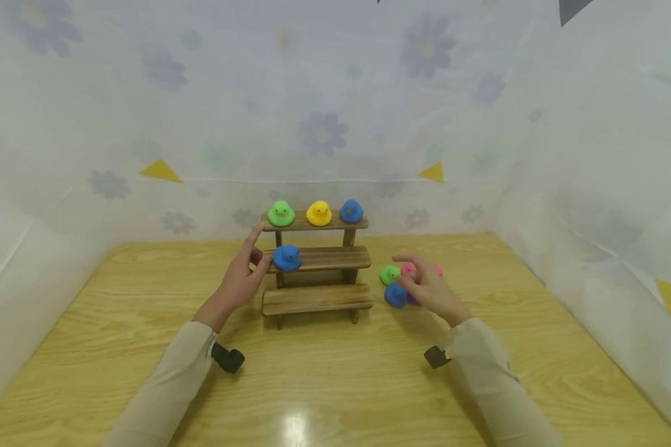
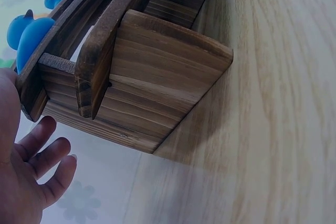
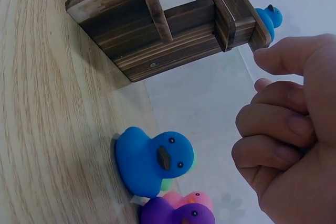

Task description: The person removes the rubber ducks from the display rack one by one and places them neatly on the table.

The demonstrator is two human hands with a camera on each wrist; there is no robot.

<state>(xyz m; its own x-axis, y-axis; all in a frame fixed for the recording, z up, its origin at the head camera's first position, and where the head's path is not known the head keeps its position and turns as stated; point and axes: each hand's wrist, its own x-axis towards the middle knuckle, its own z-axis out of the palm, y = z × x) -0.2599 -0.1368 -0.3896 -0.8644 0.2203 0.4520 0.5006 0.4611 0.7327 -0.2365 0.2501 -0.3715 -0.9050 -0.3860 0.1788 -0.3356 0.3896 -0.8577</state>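
A blue rubber duck (image 1: 287, 257) sits at the left end of the middle step of a wooden three-step display rack (image 1: 319, 298). My left hand (image 1: 241, 278) is beside that end, thumb tip at the duck's edge, index finger up by the top step; whether the thumb touches the duck is unclear. In the left wrist view the other fingers (image 2: 55, 179) bend loosely around nothing. My right hand (image 1: 432, 290) hovers over a cluster of ducks, among them a blue duck (image 3: 152, 158), a purple duck (image 3: 176, 212), a green duck (image 1: 390, 275) and pink ones, partly hidden. It holds nothing visible.
On the top step stand a green duck (image 1: 281, 214), a yellow duck (image 1: 319, 214) and another blue duck (image 1: 351, 212). The rack stands on a wood-grain table (image 1: 324, 379), with a flowered white sheet (image 1: 324, 81) hanging behind and at the sides.
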